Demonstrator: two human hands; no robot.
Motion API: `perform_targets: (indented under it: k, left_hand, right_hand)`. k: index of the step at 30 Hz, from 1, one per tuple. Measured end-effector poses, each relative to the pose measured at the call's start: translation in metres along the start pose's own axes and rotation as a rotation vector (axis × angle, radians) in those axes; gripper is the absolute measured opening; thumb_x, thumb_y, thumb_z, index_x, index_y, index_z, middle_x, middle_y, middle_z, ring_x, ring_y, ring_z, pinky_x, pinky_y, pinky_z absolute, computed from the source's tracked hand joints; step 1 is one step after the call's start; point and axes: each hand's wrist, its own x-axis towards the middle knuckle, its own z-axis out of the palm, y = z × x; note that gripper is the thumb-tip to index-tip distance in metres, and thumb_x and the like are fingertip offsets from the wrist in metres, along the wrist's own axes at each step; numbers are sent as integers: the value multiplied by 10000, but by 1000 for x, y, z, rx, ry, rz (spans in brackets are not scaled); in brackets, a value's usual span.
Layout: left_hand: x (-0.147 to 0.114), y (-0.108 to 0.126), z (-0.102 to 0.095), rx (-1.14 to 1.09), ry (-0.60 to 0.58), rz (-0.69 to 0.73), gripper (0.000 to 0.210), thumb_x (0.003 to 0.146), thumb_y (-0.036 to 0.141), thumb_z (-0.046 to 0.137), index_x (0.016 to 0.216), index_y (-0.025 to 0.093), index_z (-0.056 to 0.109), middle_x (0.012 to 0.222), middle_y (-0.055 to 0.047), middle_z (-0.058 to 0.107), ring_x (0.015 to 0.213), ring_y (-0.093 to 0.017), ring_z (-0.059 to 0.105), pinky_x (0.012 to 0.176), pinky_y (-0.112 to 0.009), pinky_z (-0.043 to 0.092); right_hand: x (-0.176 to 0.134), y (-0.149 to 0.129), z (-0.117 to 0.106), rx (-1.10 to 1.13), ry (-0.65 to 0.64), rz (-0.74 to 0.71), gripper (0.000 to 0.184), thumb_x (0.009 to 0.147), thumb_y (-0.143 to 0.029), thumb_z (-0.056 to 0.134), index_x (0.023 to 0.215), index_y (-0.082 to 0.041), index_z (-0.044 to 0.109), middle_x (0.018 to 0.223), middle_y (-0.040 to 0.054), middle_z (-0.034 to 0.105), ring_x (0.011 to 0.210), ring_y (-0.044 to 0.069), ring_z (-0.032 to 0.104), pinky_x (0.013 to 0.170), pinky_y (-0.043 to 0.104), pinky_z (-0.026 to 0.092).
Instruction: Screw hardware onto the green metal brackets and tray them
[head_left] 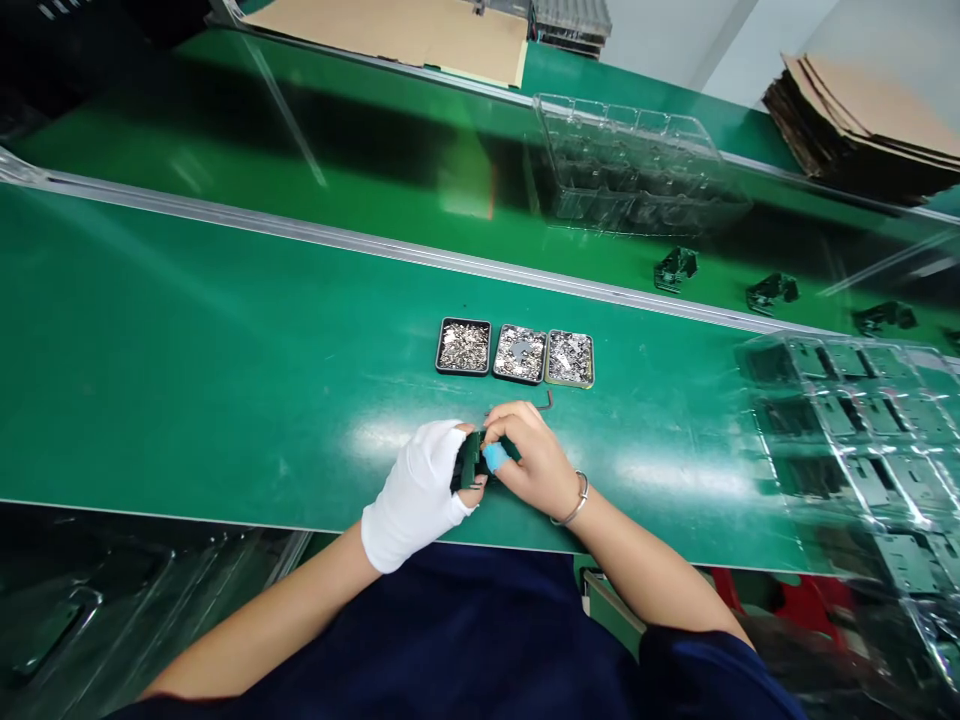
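My left hand [421, 492], in a white fingerless glove, is closed around a small dark green part [470, 462] above the front of the bench. My right hand [529, 455], bare with a blue cover on one digit, is closed in a pinch against the right side of that part. What its fingertips hold, if anything, is hidden. Just beyond the right hand lies a hex key [549, 401], partly covered by the fingers. Behind it stand three small trays in a row: a left tray [439, 362], a middle tray [496, 368] and a right tray [592, 372], filled with tiny metal pieces.
A clear plastic tray [840, 455] with several green parts stands at the right. Beyond the metal rail [345, 240], on the green belt, are several dark parts [676, 269] and a clear blister tray [637, 165]. Cardboard sheets [877, 110] are stacked at the back right.
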Motion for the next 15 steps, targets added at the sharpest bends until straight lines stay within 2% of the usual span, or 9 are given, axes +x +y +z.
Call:
perform_targets:
  k: [4, 7, 11, 15]
  left_hand:
    - [5, 3, -3, -87, -66, -37, 396, 770, 277, 524, 1144, 176, 442, 1065, -105, 567, 981, -257, 587, 858, -420, 506]
    - [10, 6, -2, -107, -64, -55, 360, 809, 232, 487, 1162, 177, 441, 1108, -108, 569, 1044, -241, 578, 916, -410, 492]
    - [16, 3, 5, -81, 28, -22, 359, 840, 158, 453, 1198, 192, 464, 1231, -110, 565, 1180, -239, 530, 995, -419, 454]
    - [22, -4, 9, -50, 130, 101, 245, 839, 155, 497, 1078, 194, 539, 1067, -73, 658, 1045, -208, 614, 907, -363, 508]
  right_hand:
    - [1, 2, 0, 21, 22, 25, 130, 790, -98, 462, 836, -212, 508, 919, 63, 557, 912, 189, 536, 823, 353, 448]
    - [1, 3, 1, 16, 45, 51, 126, 812, -99, 455, 832, -210, 513, 895, 57, 558, 899, 185, 540, 826, 351, 449]
    - [0, 3, 3, 19, 110, 84, 92, 824, -127, 475, 846, -209, 511, 895, 56, 556, 895, 186, 544, 801, 340, 465]
    - [-2, -1, 3, 43, 113, 67, 97, 810, -123, 484, 851, -209, 502, 885, 52, 552, 878, 185, 552, 774, 329, 475]
